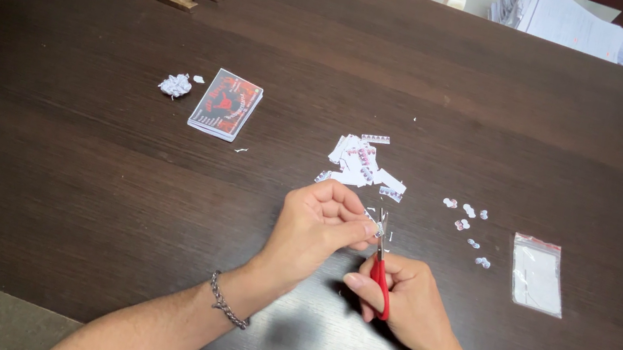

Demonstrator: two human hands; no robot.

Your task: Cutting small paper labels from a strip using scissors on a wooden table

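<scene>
Cutting under way: left hand (319, 228) pinching small paper piece (375, 229), right hand (401, 295) gripping red scissors (380, 268) at it. Scrap pile (362, 167) far of hands, finished cutouts (467, 224) right, card stack (226, 104) left on surface (75, 159).

Soft, even daylight, faint glare on the dark table (511, 108), sharp focus throughout.
</scene>
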